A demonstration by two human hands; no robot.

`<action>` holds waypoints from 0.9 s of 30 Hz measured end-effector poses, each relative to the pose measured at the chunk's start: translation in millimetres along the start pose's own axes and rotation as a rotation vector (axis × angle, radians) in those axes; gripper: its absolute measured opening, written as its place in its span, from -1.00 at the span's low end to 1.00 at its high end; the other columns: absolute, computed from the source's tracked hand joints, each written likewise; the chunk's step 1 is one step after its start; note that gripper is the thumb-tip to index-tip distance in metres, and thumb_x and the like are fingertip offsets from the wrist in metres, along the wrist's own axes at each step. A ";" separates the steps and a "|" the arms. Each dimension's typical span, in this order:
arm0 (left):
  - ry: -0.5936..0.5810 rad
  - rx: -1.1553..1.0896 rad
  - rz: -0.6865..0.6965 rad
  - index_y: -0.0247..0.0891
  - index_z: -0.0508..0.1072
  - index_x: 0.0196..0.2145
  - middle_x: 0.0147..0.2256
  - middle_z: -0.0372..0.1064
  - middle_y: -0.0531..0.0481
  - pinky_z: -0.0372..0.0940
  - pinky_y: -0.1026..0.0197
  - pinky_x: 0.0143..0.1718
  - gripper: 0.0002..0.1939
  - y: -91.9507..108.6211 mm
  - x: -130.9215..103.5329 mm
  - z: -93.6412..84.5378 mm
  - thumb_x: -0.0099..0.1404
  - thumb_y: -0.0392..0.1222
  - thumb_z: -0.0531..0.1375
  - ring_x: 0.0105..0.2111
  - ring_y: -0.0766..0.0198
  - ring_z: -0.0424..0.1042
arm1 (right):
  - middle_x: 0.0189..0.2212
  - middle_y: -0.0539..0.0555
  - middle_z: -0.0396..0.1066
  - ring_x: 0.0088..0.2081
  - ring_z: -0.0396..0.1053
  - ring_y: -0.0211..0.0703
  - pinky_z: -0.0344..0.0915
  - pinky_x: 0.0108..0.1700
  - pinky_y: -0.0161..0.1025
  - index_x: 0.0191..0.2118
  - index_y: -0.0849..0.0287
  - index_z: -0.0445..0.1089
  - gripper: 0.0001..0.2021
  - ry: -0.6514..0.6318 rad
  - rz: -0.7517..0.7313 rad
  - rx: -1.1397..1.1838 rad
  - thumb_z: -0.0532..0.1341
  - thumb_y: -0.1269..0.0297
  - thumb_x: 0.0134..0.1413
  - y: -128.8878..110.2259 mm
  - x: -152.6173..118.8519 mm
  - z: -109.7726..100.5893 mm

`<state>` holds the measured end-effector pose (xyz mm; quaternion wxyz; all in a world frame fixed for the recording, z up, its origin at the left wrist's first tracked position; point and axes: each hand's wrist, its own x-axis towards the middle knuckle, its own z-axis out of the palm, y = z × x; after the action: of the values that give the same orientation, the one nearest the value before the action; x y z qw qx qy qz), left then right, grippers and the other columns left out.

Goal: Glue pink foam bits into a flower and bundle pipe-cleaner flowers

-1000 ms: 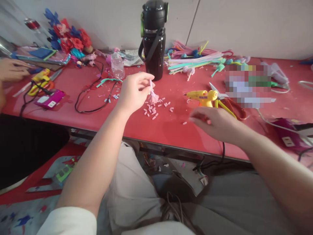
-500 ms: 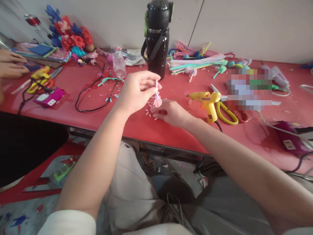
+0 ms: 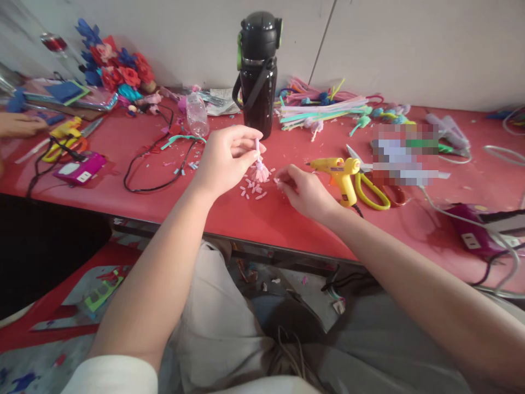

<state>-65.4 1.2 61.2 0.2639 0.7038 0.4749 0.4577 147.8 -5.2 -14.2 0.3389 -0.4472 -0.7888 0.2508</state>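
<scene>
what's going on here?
A person's left hand holds a pink tassel-like piece by its thin stem above a red table. The right hand has its fingertips at a small pink bit; whether it is gripped is unclear. More loose pink bits lie near the piece. A yellow glue gun and scissors lie to the right, neither in hand.

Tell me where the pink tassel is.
The pink tassel is near the head view's centre, held by the left hand, beside loose pink pieces.
</scene>
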 end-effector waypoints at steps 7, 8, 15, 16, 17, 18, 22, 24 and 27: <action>-0.073 -0.085 -0.003 -0.28 0.57 -0.12 -0.22 0.63 -0.10 0.59 0.10 0.00 -0.77 3.8 -6.8 16.6 0.26 -0.44 0.33 -0.14 0.15 0.65 | -0.30 0.12 0.63 -0.26 0.57 -0.02 0.50 -0.10 -0.02 -0.27 0.11 0.58 -0.84 0.032 0.134 0.146 0.30 0.16 0.21 -4.9 -43.9 -42.5; -0.085 -0.099 -0.006 -0.28 0.57 -0.12 -0.22 0.63 -0.10 0.59 0.11 -0.02 -0.77 5.6 -8.5 19.6 0.26 -0.43 0.33 -0.15 0.16 0.65 | -0.33 0.10 0.63 -0.27 0.58 -0.02 0.52 -0.10 -0.02 -0.29 0.10 0.58 -0.84 0.034 0.161 0.195 0.33 0.14 0.19 -8.5 -50.5 -48.1; -0.169 -0.218 -0.043 -0.28 0.58 -0.14 -0.23 0.64 -0.09 0.60 0.12 -0.07 -0.78 19.5 -20.9 37.3 0.24 -0.41 0.34 -0.21 0.18 0.66 | -0.39 0.07 0.61 -0.35 0.58 -0.09 0.59 -0.19 -0.07 -0.36 0.06 0.58 -0.82 0.167 0.192 0.307 0.46 0.09 0.08 -38.3 -67.1 -72.8; -0.181 -0.235 -0.051 -0.28 0.58 -0.14 -0.23 0.64 -0.09 0.60 0.12 -0.08 -0.78 20.4 -22.3 39.2 0.24 -0.40 0.35 -0.22 0.18 0.66 | -0.39 0.06 0.60 -0.36 0.58 -0.09 0.59 -0.20 -0.07 -0.37 0.06 0.57 -0.80 0.177 0.183 0.306 0.46 0.08 0.09 -40.5 -66.1 -74.3; -0.192 -0.251 -0.058 -0.27 0.58 -0.14 -0.23 0.64 -0.09 0.60 0.12 -0.09 -0.78 20.8 -23.3 40.9 0.24 -0.38 0.36 -0.22 0.18 0.66 | -0.40 0.06 0.59 -0.37 0.57 -0.10 0.59 -0.22 -0.08 -0.38 0.06 0.55 -0.79 0.187 0.172 0.299 0.46 0.06 0.09 -41.9 -65.1 -75.3; -0.202 -0.262 -0.064 -0.27 0.58 -0.14 -0.23 0.64 -0.09 0.60 0.12 -0.09 -0.78 21.0 -24.0 42.5 0.24 -0.36 0.37 -0.22 0.17 0.67 | -0.41 0.06 0.59 -0.38 0.56 -0.10 0.59 -0.23 -0.07 -0.39 0.06 0.53 -0.77 0.198 0.161 0.292 0.47 0.05 0.08 -42.7 -64.2 -76.0; -0.232 -0.286 -0.062 -0.27 0.59 -0.14 -0.22 0.63 -0.11 0.59 0.11 -0.07 -0.78 20.3 -25.2 47.2 0.24 -0.31 0.41 -0.17 0.14 0.67 | -0.41 0.06 0.57 -0.40 0.55 -0.10 0.59 -0.24 -0.05 -0.42 0.06 0.48 -0.73 0.242 0.143 0.293 0.46 0.02 0.09 -42.9 -63.8 -75.9; -0.245 -0.289 -0.065 -0.27 0.59 -0.14 -0.21 0.63 -0.11 0.58 0.11 -0.06 -0.78 20.3 -25.5 48.8 0.23 -0.31 0.41 -0.16 0.14 0.66 | -0.38 0.06 0.58 -0.38 0.57 -0.09 0.59 -0.22 -0.05 -0.39 0.05 0.51 -0.77 0.249 0.154 0.299 0.44 0.05 0.13 -43.2 -64.7 -75.2; -0.251 -0.289 -0.073 -0.26 0.60 -0.14 -0.20 0.64 -0.11 0.57 0.12 -0.06 -0.78 20.6 -26.4 50.1 0.23 -0.32 0.40 -0.16 0.16 0.65 | -0.33 0.06 0.61 -0.29 0.60 -0.06 0.60 -0.16 -0.03 -0.32 0.01 0.58 -0.86 0.268 0.158 0.263 0.41 0.11 0.19 -44.6 -65.8 -74.4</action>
<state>-15.2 -28.1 45.3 0.4359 0.6925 0.3928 0.4198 204.7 -77.1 44.5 0.4757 -0.4891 -0.6594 0.3157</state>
